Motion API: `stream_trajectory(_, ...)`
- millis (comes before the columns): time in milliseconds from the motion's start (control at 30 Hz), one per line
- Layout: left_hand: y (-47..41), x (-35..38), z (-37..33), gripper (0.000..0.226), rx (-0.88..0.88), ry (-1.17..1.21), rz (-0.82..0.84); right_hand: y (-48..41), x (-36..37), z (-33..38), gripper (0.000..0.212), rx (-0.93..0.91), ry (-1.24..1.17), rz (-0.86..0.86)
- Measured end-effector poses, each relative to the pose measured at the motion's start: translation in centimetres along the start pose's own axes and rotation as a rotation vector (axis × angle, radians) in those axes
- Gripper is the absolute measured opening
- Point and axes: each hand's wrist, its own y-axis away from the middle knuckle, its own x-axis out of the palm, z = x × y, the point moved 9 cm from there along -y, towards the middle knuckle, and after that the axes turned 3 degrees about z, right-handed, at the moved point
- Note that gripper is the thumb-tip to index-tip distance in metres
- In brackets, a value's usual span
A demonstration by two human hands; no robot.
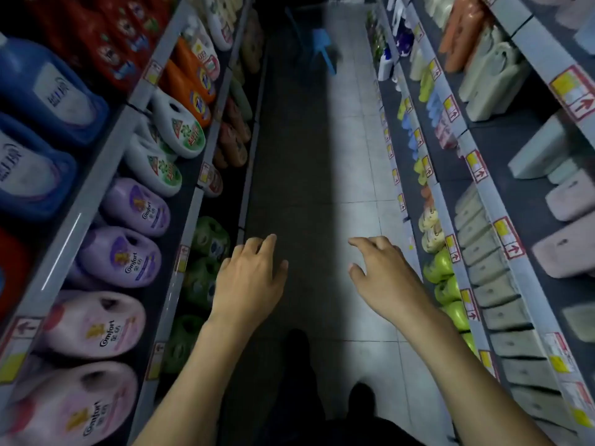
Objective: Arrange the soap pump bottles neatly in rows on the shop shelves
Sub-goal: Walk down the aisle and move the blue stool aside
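Note:
I look down a narrow shop aisle between two shelf units. My left hand (249,278) hovers over the dark floor, fingers loosely spread, holding nothing. My right hand (383,278) is also empty, fingers relaxed, close to the low right shelf. Beside it stands a row of small green bottles (446,284), with yellow (429,226) and blue bottles (412,140) farther along that shelf (450,233). Their pump tops cannot be made out. Neither hand touches a bottle.
The left shelves hold large jugs: pink and purple softener (96,323), white-green detergent (180,130), blue jugs (48,85), green jugs (209,239) lower down. Pale boxes (489,262) fill the right upper shelf. A blue plastic stool (323,43) stands far down the tiled aisle. My dark shoes (297,346) are below.

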Motion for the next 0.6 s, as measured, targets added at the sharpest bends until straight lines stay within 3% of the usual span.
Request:
stream_trajectory(400, -15.5, -3.7, 8.6, 0.044, 0.011, 0.219, -0.126, -14.5, -3.0, 7.2, 0.042, 0.018, 0.082, 0.005)
stream_trajectory(600, -21.9, -4.4, 10.7, 0.040, 0.031, 0.289, -0.097, -20.5, -5.0, 9.2, 0.036, 0.032, 0.049, -0.064)
